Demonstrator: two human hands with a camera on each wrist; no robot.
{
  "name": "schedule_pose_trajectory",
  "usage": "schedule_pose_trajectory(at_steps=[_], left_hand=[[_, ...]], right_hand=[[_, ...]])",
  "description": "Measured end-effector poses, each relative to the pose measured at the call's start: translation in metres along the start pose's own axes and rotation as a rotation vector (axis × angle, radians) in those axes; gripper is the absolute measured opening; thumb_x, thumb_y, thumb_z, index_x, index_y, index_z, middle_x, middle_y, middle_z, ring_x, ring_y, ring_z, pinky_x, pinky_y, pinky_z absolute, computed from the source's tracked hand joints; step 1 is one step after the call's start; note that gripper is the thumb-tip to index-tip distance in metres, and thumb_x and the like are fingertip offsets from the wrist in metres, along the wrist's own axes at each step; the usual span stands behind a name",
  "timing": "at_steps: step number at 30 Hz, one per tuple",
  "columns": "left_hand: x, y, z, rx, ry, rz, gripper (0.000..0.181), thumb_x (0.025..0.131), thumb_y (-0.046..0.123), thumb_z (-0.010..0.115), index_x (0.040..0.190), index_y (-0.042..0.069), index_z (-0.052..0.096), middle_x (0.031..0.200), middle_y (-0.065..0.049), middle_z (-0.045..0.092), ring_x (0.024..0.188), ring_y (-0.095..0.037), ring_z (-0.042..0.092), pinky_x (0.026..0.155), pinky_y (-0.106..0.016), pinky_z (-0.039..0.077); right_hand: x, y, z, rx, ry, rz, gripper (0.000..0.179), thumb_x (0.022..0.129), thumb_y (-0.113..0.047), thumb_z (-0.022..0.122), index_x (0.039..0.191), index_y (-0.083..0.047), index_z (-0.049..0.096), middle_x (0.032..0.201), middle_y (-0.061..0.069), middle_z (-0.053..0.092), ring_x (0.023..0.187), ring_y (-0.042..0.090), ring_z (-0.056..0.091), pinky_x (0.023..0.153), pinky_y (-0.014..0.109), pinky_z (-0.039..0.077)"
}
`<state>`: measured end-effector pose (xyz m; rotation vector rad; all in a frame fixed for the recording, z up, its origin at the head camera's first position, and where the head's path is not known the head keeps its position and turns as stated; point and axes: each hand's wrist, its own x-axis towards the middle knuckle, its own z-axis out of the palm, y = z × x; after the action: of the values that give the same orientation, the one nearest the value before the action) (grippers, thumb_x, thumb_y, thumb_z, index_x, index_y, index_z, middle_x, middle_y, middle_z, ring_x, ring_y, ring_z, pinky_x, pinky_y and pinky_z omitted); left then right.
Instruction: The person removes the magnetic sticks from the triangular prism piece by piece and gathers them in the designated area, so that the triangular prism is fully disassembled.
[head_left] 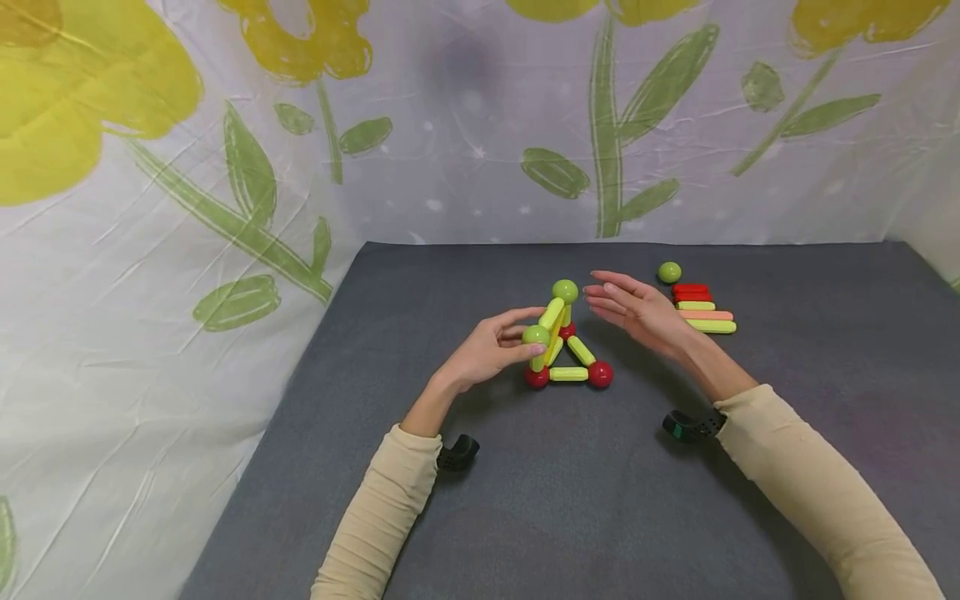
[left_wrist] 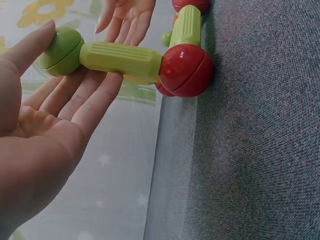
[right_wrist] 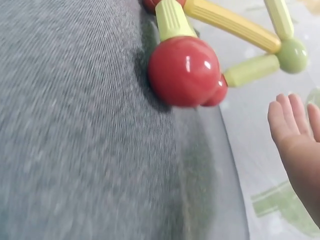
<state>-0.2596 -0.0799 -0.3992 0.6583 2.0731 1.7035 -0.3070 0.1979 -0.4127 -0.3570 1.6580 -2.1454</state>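
A frame of magnetic rods and balls [head_left: 569,374] stands on the dark table, with red balls at its base corners and two green balls on top. My left hand [head_left: 487,352] holds its near-left upper corner: the thumb is against the green ball [left_wrist: 61,51], and the fingers lie behind the ball and the yellow-green upright rod [left_wrist: 120,59]. A longer yellow rod [right_wrist: 235,22] runs diagonally across that side. My right hand [head_left: 637,312] is to the right of the frame, apart from it, its fingers extended and holding nothing.
Right of the right hand lie a loose green ball [head_left: 670,272], red short rods [head_left: 691,292], a pink rod [head_left: 708,316] and yellow-green rods [head_left: 712,327], partly hidden by that hand. A flower-printed cloth [head_left: 480,167] hangs behind the table [head_left: 555,517].
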Motion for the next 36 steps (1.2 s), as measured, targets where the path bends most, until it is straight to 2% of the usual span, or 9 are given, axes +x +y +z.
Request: schedule_pose_trajectory(at_steps=[3,8,16,18,23,25,29,32,36], left_hand=[[0.000,0.000,0.000,-0.002,-0.002,-0.003,0.057,0.093,0.010,0.065,0.145,0.011,0.041,0.127,-0.015,0.057,0.111,-0.021,0.059,0.091,-0.038,0.048],[0.000,0.001,0.000,-0.001,-0.004,-0.004,0.057,0.093,0.010,0.064,0.145,0.011,0.041,0.128,-0.015,0.057,0.111,-0.021,0.059,0.091,-0.039,0.048],[-0.001,0.004,0.000,0.009,-0.012,-0.002,0.057,0.093,0.011,0.064,0.145,0.010,0.040,0.131,-0.015,0.055,0.113,-0.021,0.058,0.090,-0.035,0.048],[-0.001,0.004,0.000,0.007,-0.016,-0.002,0.057,0.094,0.011,0.063,0.146,0.010,0.040,0.132,-0.015,0.054,0.114,-0.021,0.057,0.091,-0.036,0.048],[-0.002,0.003,0.000,-0.001,-0.024,0.010,0.057,0.094,0.010,0.063,0.146,0.010,0.039,0.134,-0.016,0.053,0.116,-0.022,0.056,0.094,-0.042,0.046],[-0.002,0.002,-0.001,0.001,-0.025,0.016,0.057,0.094,0.010,0.062,0.146,0.010,0.039,0.134,-0.016,0.052,0.116,-0.022,0.056,0.093,-0.042,0.046],[-0.001,0.002,-0.001,0.005,-0.029,0.019,0.057,0.094,0.011,0.062,0.146,0.011,0.039,0.135,-0.016,0.052,0.117,-0.022,0.056,0.092,-0.039,0.047],[-0.002,0.001,-0.001,0.009,-0.032,0.019,0.057,0.094,0.011,0.062,0.147,0.011,0.039,0.135,-0.016,0.052,0.117,-0.022,0.056,0.092,-0.037,0.048],[-0.002,0.002,-0.001,0.018,-0.028,0.016,0.057,0.094,0.013,0.062,0.146,0.012,0.039,0.134,-0.015,0.052,0.117,-0.022,0.056,0.091,-0.034,0.048]], right_hand=[[0.006,0.001,0.006,-0.019,-0.015,-0.013,0.057,0.101,-0.014,0.048,0.150,0.000,0.021,0.140,0.017,0.037,0.135,0.035,0.031,0.108,0.038,0.029],[0.012,0.003,0.014,-0.099,-0.030,-0.043,0.056,0.098,-0.005,0.053,0.148,-0.001,0.027,0.134,0.012,0.043,0.124,0.023,0.045,0.108,0.043,0.028],[0.018,0.007,0.017,-0.248,-0.036,-0.114,0.054,0.098,-0.008,0.054,0.146,0.000,0.032,0.135,0.014,0.043,0.120,0.020,0.048,0.107,0.050,0.028],[0.018,0.007,0.018,-0.332,-0.028,-0.163,0.052,0.097,-0.009,0.056,0.144,0.000,0.037,0.137,0.015,0.044,0.119,0.020,0.049,0.104,0.049,0.033],[0.020,0.009,0.022,-0.544,-0.018,-0.339,0.046,0.094,-0.002,0.059,0.137,0.005,0.046,0.131,0.022,0.051,0.111,0.020,0.057,0.089,0.033,0.049],[0.020,0.010,0.024,-0.577,-0.025,-0.395,0.045,0.093,0.004,0.058,0.136,0.007,0.045,0.128,0.025,0.052,0.110,0.022,0.059,0.085,0.027,0.051],[0.015,0.006,0.033,-0.630,-0.046,-0.483,0.048,0.090,0.014,0.056,0.136,0.011,0.042,0.127,0.031,0.050,0.108,0.037,0.058,0.082,0.023,0.051],[0.009,-0.002,0.043,-0.663,-0.052,-0.518,0.048,0.089,0.016,0.056,0.135,0.014,0.042,0.125,0.033,0.050,0.107,0.044,0.056,0.081,0.021,0.050],[0.004,-0.008,0.050,-0.705,-0.034,-0.535,0.043,0.088,0.016,0.057,0.130,0.016,0.046,0.118,0.033,0.054,0.104,0.046,0.057,0.080,0.019,0.050]])
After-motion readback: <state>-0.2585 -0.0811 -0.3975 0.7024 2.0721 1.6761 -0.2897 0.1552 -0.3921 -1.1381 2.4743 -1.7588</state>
